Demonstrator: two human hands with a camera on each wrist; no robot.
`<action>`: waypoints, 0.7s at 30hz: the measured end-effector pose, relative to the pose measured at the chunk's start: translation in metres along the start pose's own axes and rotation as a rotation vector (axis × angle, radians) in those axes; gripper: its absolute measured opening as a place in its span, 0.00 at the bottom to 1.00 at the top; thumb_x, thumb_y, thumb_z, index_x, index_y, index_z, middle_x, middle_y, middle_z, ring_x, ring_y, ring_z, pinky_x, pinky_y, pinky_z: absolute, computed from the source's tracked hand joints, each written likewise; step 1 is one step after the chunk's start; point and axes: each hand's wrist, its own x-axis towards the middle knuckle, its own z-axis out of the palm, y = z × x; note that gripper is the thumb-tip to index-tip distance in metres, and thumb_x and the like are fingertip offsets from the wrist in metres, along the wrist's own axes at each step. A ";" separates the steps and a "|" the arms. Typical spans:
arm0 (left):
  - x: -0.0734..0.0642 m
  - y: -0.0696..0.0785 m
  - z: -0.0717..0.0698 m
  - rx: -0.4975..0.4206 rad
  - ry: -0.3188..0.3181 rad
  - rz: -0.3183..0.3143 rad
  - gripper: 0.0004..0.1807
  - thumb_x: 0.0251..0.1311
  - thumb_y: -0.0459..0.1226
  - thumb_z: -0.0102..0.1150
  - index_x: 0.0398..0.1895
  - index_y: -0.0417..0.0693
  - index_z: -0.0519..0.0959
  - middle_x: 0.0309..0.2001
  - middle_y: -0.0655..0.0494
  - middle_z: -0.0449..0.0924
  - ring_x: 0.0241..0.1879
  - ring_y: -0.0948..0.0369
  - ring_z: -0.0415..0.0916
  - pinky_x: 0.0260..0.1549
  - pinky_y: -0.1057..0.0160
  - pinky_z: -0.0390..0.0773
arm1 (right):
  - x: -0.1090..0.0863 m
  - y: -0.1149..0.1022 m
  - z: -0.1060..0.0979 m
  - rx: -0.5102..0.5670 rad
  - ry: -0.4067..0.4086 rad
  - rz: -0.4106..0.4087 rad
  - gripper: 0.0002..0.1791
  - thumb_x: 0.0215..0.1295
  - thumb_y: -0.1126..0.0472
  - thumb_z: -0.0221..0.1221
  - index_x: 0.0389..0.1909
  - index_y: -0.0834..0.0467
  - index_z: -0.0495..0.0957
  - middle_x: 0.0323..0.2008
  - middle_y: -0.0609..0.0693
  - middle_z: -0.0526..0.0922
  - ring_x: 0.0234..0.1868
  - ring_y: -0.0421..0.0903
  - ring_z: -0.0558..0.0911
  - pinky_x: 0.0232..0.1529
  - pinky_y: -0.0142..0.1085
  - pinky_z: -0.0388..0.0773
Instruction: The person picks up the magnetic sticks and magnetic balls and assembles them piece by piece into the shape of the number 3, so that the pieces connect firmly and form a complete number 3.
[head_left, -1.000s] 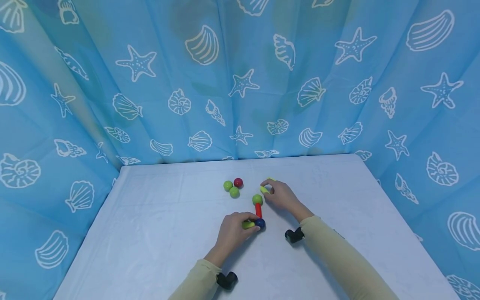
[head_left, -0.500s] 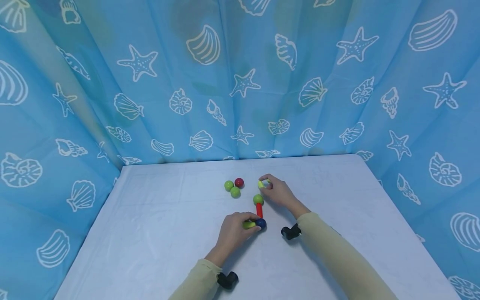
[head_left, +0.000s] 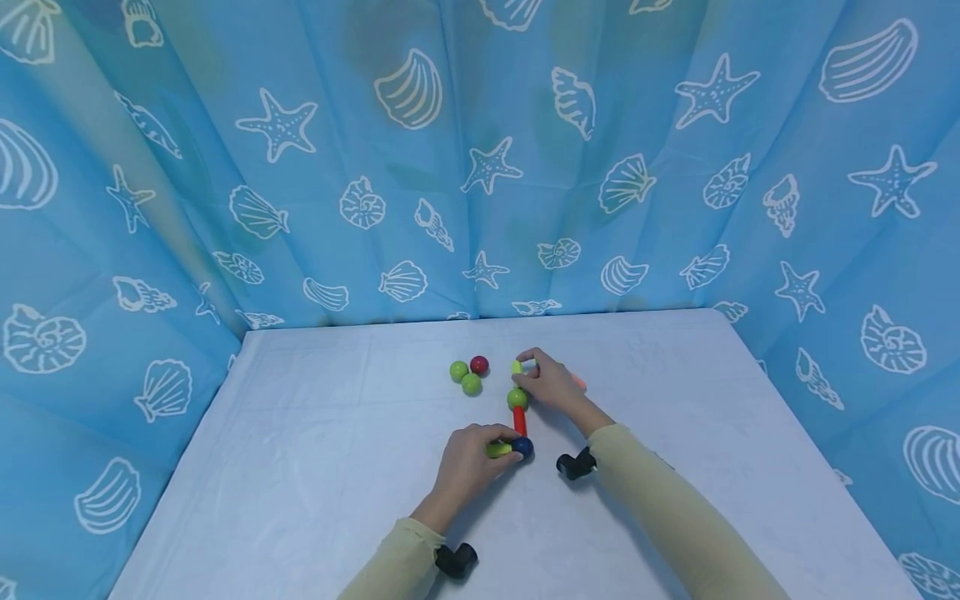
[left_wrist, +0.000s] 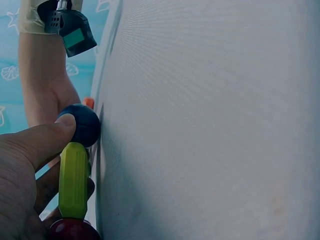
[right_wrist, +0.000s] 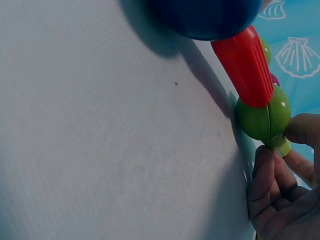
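In the head view my left hand (head_left: pixel 461 462) grips the blue ball (head_left: pixel 522 448) of a ball-and-rod chain, its thumb pressed on that ball in the left wrist view. A yellow-green rod (left_wrist: pixel 73 182) runs from the blue ball to a dark red ball (left_wrist: pixel 74 231) under the palm. From the blue ball a red rod (head_left: pixel 520 422) leads away to a green ball (head_left: pixel 517 398). My right hand (head_left: pixel 551 385) pinches another yellow-green rod (head_left: pixel 517 367) between thumb and fingers, its end right at the green ball (right_wrist: pixel 265 112).
Left of the right hand, two loose green balls (head_left: pixel 471 384) and a red ball (head_left: pixel 479 365) lie together on the white table (head_left: pixel 337 433). An orange piece (head_left: pixel 578 382) shows behind the right hand. A blue shell-patterned curtain (head_left: pixel 480 225) surrounds the table.
My right hand has lifted the yellow-green rod and brought it left to the far side of the green ball. The orange piece has come into view. My left hand has stayed in place.
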 end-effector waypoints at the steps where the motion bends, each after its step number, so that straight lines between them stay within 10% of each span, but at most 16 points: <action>1: 0.000 0.000 0.000 0.000 0.000 -0.002 0.15 0.58 0.47 0.74 0.48 0.61 0.88 0.44 0.68 0.87 0.41 0.65 0.77 0.43 0.62 0.76 | 0.000 0.000 0.001 0.002 -0.002 0.003 0.24 0.72 0.49 0.61 0.64 0.52 0.71 0.36 0.52 0.79 0.34 0.47 0.77 0.36 0.36 0.75; 21: 0.000 0.000 0.000 0.002 -0.005 -0.003 0.15 0.57 0.46 0.75 0.48 0.60 0.88 0.43 0.68 0.87 0.41 0.65 0.77 0.43 0.62 0.77 | -0.004 -0.002 0.000 0.030 -0.015 0.010 0.25 0.72 0.49 0.60 0.66 0.53 0.72 0.38 0.52 0.80 0.36 0.47 0.78 0.38 0.36 0.77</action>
